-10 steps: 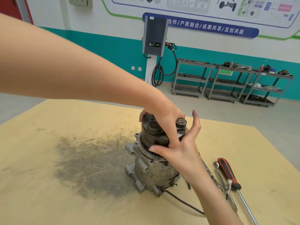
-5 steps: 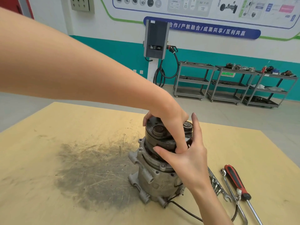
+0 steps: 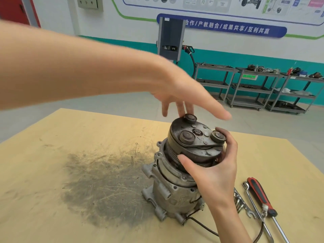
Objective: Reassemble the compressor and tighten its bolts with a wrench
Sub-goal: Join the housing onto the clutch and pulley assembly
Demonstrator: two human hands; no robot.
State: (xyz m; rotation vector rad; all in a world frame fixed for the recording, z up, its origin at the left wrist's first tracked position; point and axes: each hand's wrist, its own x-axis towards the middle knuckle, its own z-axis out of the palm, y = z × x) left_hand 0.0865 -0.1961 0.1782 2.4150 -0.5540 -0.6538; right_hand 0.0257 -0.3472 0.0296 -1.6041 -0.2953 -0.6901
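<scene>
— Where's the compressor [image 3: 177, 186]?

— Upright on the desk [image 3: 52, 199], toward the right edge, just right of a dark smudge [image 3: 105, 186]. Its pulley [image 3: 194, 146] sits on top, tilted, not flat on the body.

— And the hands?

— The right hand [image 3: 213, 169] grips the pulley's near rim, thumb in front, fingers curled round the right side. The left hand [image 3: 184, 95] hovers above the pulley, fingers spread and relaxed, holding nothing; whether a fingertip touches the top boss, I cannot tell.

— Tools?

— By the right edge: a wrench [image 3: 254, 204], a screwdriver [image 3: 261, 195] with a red and black handle just beside it, and some bolts [image 3: 239, 202] between them and the compressor. A black wire [image 3: 203, 225] trails from the compressor's base.
</scene>
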